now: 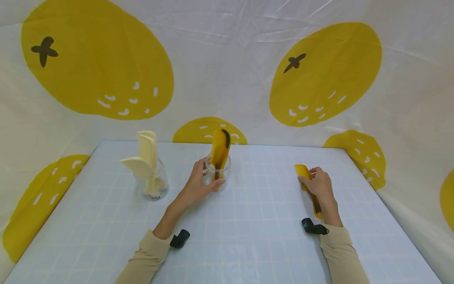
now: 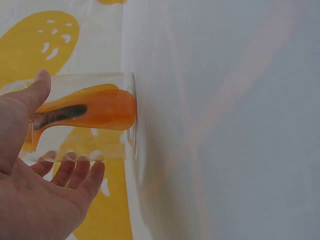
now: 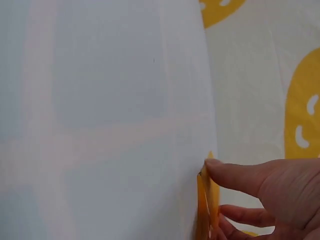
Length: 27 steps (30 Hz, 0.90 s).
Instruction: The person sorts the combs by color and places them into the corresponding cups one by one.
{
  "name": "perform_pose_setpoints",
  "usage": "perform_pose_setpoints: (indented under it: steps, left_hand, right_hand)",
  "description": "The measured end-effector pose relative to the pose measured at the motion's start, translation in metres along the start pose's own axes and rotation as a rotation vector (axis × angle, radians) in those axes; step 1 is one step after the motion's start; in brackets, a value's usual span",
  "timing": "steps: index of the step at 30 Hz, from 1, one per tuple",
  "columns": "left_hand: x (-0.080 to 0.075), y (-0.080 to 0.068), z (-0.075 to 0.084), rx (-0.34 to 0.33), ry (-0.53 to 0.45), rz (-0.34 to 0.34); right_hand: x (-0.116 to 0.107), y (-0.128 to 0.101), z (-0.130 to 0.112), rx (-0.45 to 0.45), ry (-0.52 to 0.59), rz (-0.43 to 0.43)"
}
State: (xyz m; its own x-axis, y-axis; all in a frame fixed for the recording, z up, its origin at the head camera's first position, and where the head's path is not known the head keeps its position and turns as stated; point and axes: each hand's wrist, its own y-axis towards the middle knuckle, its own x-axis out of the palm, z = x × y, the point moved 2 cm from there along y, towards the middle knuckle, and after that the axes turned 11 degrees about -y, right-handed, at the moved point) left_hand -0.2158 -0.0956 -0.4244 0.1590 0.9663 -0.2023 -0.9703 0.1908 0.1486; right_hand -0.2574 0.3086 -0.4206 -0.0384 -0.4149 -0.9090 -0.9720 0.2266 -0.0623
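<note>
My left hand [image 1: 200,185] grips a clear glass jar [image 2: 105,145] standing on the table, thumb at one side and fingers at the other. In the jar a yellow-orange tool [image 1: 220,146] with a dark inlay stands upright; its exact kind is unclear. On the right, my right hand [image 1: 319,183] pinches a similar flat yellow tool [image 1: 302,172] with a dark handle part between thumb and fingers. That tool lies along the tabletop, partly covered by the hand. The right wrist view shows only the edge of this yellow tool [image 3: 207,200].
A second glass jar [image 1: 161,183] at the left holds several cream-coloured utensils [image 1: 148,152], one leaning out to the left. The table [image 1: 248,236] wears a pale blue checked cover. Behind it hangs a white curtain [image 1: 220,59] printed with yellow fruit.
</note>
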Motion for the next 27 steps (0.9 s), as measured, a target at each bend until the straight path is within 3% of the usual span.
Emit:
perform_pose_setpoints:
  steps: [14, 27]
  left_hand:
    - [0.0, -0.001, 0.002, -0.021, 0.019, 0.003]
    - [0.001, 0.0, 0.0, -0.017, 0.013, -0.001]
  right_hand:
    - [-0.014, -0.001, -0.011, -0.085, 0.062, 0.081]
    - [-0.038, -0.014, -0.036, -0.232, 0.107, 0.279]
